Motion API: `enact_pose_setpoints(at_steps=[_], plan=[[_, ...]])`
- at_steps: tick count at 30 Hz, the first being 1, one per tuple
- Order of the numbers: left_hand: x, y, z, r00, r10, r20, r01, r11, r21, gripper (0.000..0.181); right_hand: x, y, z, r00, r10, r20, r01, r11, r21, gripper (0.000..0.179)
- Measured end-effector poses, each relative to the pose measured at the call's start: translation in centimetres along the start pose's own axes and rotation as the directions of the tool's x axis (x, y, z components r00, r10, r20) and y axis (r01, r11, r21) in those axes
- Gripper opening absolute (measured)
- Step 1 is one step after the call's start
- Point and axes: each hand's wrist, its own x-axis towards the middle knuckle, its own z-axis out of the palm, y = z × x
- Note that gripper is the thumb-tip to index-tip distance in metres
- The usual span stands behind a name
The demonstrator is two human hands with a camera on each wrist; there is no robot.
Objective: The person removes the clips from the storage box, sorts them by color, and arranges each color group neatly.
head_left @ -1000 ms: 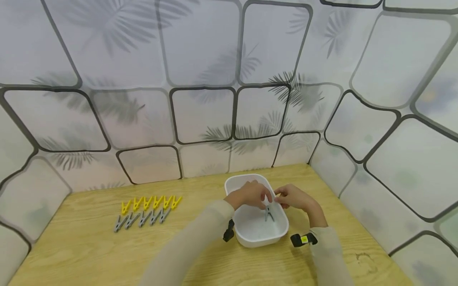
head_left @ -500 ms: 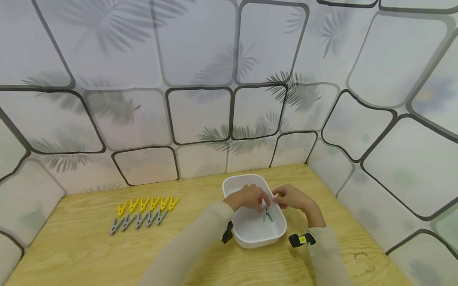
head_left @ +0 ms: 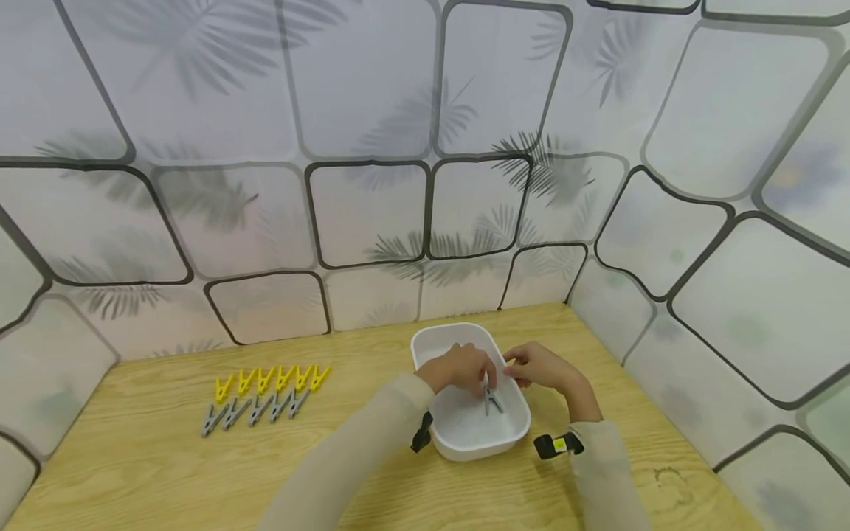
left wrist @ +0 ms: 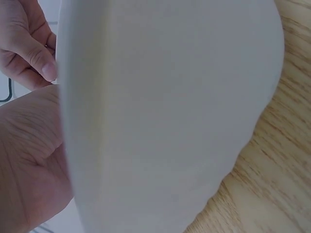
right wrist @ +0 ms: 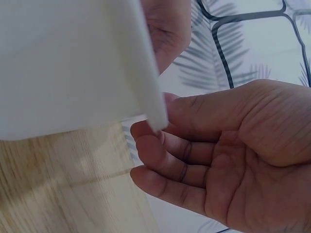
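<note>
A white plastic basin (head_left: 478,442) stands on the table. My left hand (head_left: 465,369) reaches down into it from the left rim, its fingertips pinching the upper end of a grey clothespin (head_left: 490,400) whose two legs point down and spread. In the left wrist view the basin wall hides those fingers. At the right rim my right hand (head_left: 541,365) grips the edge; in the right wrist view its thumb lies over the rim, with curled fingers (right wrist: 160,155) on the outer side.
Towards the left of the wooden table (head_left: 279,479) lie a row of yellow clothespins (head_left: 263,380) and, in front of it, a row of grey clothespins (head_left: 259,411). A patterned white wall covering (head_left: 372,214) rises behind and at both sides.
The grey clothespin in the basin has shifted slightly left with my left fingertips. My right hand stays at the rim. The whole head view has drifted a little.
</note>
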Motion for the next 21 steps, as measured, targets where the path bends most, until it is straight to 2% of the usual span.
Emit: enact_pose_setpoints(at_steps=[9, 12, 16, 21], plan=[[-0.5, 0.1, 0.2, 0.999, -0.014, 0.032, 0.015, 1.0, -0.009, 0.018, 0.0, -0.3, 0.2, 1.0, -0.003, 0.001, 0.003, 1.0, 0.01, 0.032], [-0.8, 0.1, 0.3, 0.999, 0.0, 0.037, -0.001, 0.999, 0.042, 0.018, 0.0, -0.3, 0.2, 1.0, 0.003, 0.001, -0.003, 1.0, 0.007, 0.031], [-1.3, 0.2, 0.4, 1.0, 0.023, 0.019, -0.026, 0.988, 0.153, 0.016, 0.0, -0.3, 0.1, 1.0, 0.02, -0.001, -0.02, 1.0, -0.004, 0.031], [-1.8, 0.2, 0.3, 1.0, 0.028, -0.002, -0.027, 0.98, 0.199, 0.016, -0.1, -0.5, 0.1, 1.0, 0.022, 0.001, -0.022, 1.0, 0.006, 0.031]])
